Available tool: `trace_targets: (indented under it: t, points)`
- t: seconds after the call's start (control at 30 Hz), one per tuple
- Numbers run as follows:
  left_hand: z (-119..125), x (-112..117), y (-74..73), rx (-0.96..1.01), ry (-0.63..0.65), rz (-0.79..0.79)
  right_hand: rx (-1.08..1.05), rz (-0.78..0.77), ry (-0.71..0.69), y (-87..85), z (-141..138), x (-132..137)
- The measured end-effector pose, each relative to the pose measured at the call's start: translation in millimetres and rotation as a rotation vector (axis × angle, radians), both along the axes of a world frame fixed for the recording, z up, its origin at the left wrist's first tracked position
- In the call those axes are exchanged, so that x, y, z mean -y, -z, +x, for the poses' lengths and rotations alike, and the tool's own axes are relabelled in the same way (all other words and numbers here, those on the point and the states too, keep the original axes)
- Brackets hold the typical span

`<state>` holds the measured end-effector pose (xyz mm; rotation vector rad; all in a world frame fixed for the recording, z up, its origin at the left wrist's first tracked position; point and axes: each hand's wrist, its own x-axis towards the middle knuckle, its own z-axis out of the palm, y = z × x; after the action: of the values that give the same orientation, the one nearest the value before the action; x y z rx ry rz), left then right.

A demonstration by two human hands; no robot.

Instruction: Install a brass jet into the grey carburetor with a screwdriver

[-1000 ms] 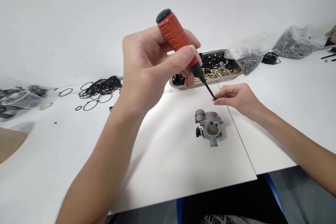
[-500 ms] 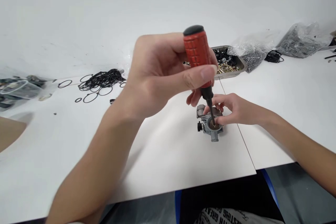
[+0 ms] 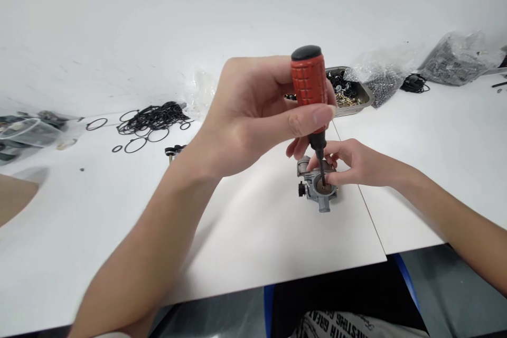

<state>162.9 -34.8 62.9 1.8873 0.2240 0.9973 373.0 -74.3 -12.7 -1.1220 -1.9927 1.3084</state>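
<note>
My left hand (image 3: 261, 116) is wrapped round the red, black-capped handle of a screwdriver (image 3: 309, 82). The screwdriver stands nearly upright, its shaft pointing down into the round bore of a grey metal carburetor (image 3: 324, 204). Its tip meets the brown disc inside the bore, by a small brass-coloured spot. On the white table, the carburetor is gripped from the right by my right hand (image 3: 348, 163), thumb near the bore and fingers over the far side. Part of those fingers is hidden behind the screwdriver.
Behind my hands is a metal tray (image 3: 354, 110) of screws and black parts. Bubble-wrapped parts (image 3: 382, 84) and a plastic bag (image 3: 451, 60) lie at the right back. Black rubber rings (image 3: 154, 119) are heaped at left, near a clear plastic container (image 3: 29, 132).
My left hand and the screwdriver handle have shifted a little to the right, bringing the screwdriver more upright. My right hand and the carburetor stay almost in place.
</note>
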Motion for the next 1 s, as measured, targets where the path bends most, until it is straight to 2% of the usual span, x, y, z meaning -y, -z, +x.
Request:
trace_targets:
  t: [0.2,0.3,0.4,0.47,0.6,0.77,0.9,1.0]
  points:
    - [-5,2,-8.1,0.01,-0.055,0.2,-0.004,-0.005,-0.007,-1.2,-3,0]
    - [-1,-1,-10.5,0.004,-0.063,0.213,-0.021,-0.016,0.006,0.4,-3,0]
    - [7,-2,-14.4,0.053,-0.134,0.224,-0.032,-0.031,0.019,2.6,-2,0]
    - [10,-2,-19.5,0.044,-0.114,0.219,-0.037,-0.035,0.01,3.6,-2,-1]
    - [9,1,-31.0,-0.1,0.009,0.194,-0.044,-0.04,-0.01,3.5,-1,-2]
    - [7,6,-32.8,0.006,-0.113,0.148,-0.042,-0.043,-0.021,2.5,0,-4]
    - [3,11,-33.9,-0.065,-0.038,0.089,-0.043,-0.036,-0.041,2.7,2,-3]
    - [2,14,-34.1,-0.052,-0.059,0.057,-0.047,-0.039,-0.05,2.7,3,-2]
